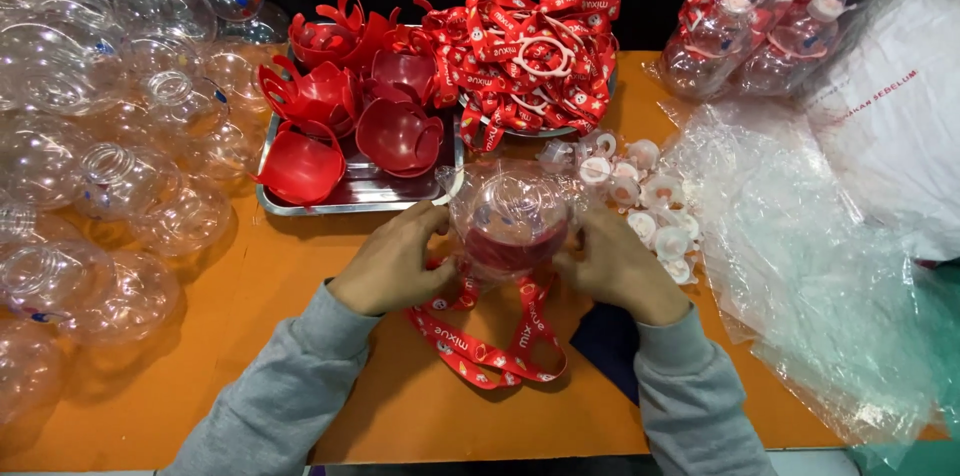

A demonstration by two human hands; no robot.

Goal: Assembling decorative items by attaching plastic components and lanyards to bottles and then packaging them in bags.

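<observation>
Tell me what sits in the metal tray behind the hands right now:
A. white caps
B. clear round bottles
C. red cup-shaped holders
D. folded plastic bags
C: the metal tray holds a heap of red cup-shaped holders, just beyond the left hand and right hand, which grip a clear round bottle between them.

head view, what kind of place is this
Likely a small packing or assembly workbench: heaps of clear round bottles, a metal tray of red bases, a pile of red straps, and loose white caps.
</observation>
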